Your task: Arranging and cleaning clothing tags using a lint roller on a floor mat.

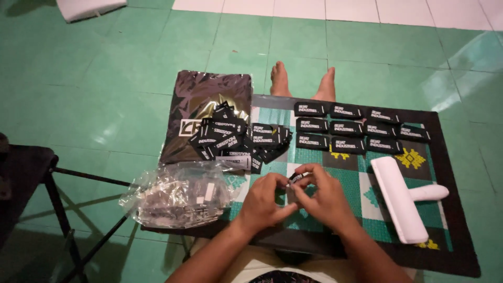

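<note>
- The floor (pixel 131 68) is laid with large square green glazed tiles, with thin dark grout lines between them.
- Along the far edge runs a strip of white square tiles (pixel 335 9).
- A pale sheen of reflected light (pixel 461 57) lies on the green tiles at the far right.
- At the left stands a dark stool with thin black metal legs (pixel 57 209), only partly in view, its crossbars casting shadows on the tiles.
- A flat white object (pixel 89 7) lies at the far left corner, cut off by the frame.
- The lighting is dim and even, darker toward the near left corner.
</note>
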